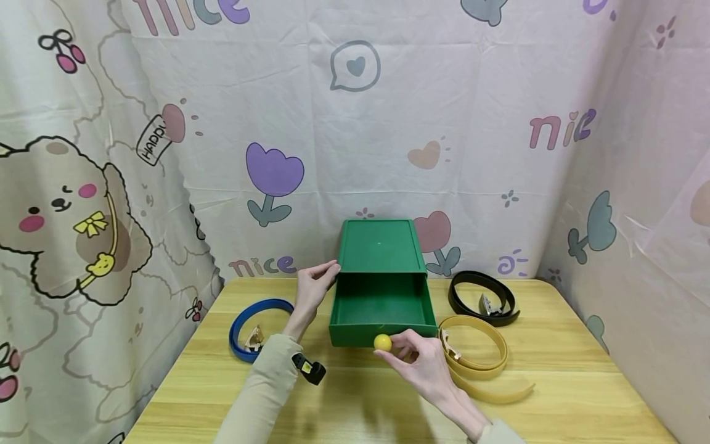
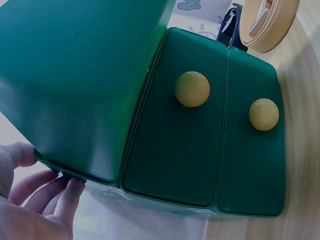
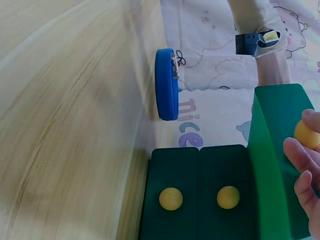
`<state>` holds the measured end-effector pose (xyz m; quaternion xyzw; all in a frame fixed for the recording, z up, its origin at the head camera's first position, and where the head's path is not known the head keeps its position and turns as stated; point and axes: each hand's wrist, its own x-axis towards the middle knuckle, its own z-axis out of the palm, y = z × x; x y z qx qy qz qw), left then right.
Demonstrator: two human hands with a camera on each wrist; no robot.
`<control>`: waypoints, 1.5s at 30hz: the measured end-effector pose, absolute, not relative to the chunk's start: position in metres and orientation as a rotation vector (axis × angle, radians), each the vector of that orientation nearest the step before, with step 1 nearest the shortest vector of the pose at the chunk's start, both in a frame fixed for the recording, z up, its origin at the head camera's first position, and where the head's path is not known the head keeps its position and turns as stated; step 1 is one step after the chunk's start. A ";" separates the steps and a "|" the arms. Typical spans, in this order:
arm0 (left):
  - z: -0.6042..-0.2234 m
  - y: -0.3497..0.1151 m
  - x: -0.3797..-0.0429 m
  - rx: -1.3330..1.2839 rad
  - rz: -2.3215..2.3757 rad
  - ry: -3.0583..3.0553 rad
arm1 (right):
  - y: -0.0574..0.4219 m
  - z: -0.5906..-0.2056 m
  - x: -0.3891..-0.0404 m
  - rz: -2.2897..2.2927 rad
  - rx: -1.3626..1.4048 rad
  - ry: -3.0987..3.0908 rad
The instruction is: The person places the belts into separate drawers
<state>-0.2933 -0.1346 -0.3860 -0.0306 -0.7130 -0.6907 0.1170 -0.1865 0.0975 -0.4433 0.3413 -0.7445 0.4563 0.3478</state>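
A green drawer cabinet (image 1: 379,243) stands at the table's back, its top drawer (image 1: 350,335) pulled out so that the green inside shows. My right hand (image 1: 424,365) pinches the drawer's round yellow knob (image 1: 382,343) between thumb and fingertips. At the cabinet's upper left edge, my left hand (image 1: 312,293) holds on, the thumb and curled fingers (image 2: 69,200) around the corner in the left wrist view. Two lower drawers, one with a yellow knob (image 2: 192,89) and the other with a matching knob (image 2: 263,114), are closed beneath.
A coiled blue belt (image 1: 240,327) lies left of the cabinet on the wooden table (image 1: 577,370). To the right are a tan belt (image 1: 482,364), its loose end reaching forward, and a black belt (image 1: 471,277) behind it. Printed curtains (image 1: 355,142) hang around the table.
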 end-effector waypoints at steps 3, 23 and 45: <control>-0.386 -0.134 -0.294 -0.078 -2.024 -2.091 | 0.098 -0.444 -0.186 1.186 0.884 -1.932; -0.386 -0.134 -0.293 -0.084 -2.031 -2.091 | 0.100 -0.443 -0.180 1.162 0.924 -1.938; -0.385 -0.134 -0.292 -0.064 -2.013 -2.102 | 0.108 -0.437 -0.186 1.070 1.068 -1.764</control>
